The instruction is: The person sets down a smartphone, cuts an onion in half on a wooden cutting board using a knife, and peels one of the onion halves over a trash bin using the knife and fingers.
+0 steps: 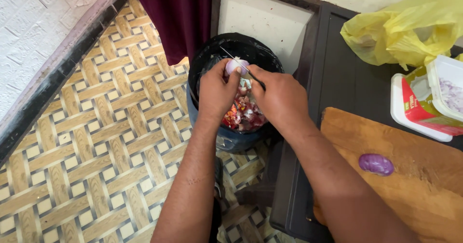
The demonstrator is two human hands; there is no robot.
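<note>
Left hand [215, 89] pinches an onion [237, 66] — right hand [279, 96] grips a knife [241, 67] — inside the bin's [212, 55] rim.

Two hands were in view, a left hand [215, 89] and a right hand [279, 97], both above one black bin [226, 50]. There were two peeled purple onion pieces: one onion piece [236, 66] over the bin, one onion half [376, 164] to the bin's right on the single wooden cutting board [410, 194]. One knife [241, 65] was over the bin. Right of the bin sat one yellow plastic bag [410, 28] and two white plastic tubs [424, 103].
</note>
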